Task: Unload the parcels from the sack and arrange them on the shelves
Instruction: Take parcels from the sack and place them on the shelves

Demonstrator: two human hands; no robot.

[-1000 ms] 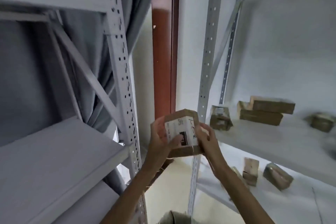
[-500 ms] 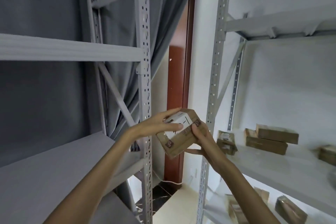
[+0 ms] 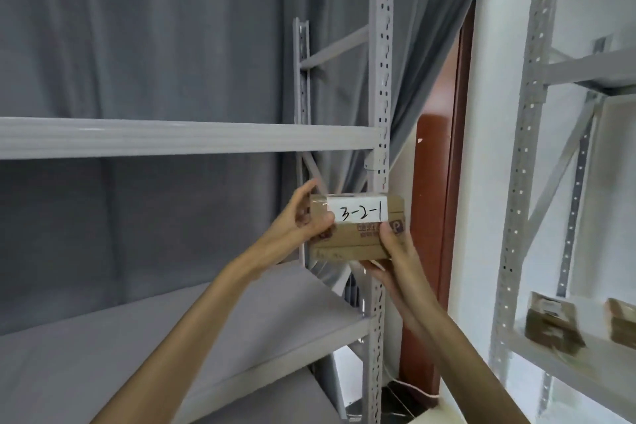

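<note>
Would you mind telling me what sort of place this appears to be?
Probably a small parcel storeroom: grey slotted metal shelving on both sides, taped cardboard parcels lying on the right-hand rack, and a parcel with the handwritten label 3-2-1 held in both hands.

The parcels (image 3: pixel 554 327) on the right shelf (image 3: pixel 564 367) are blurred, one cut by the frame edge.
</note>
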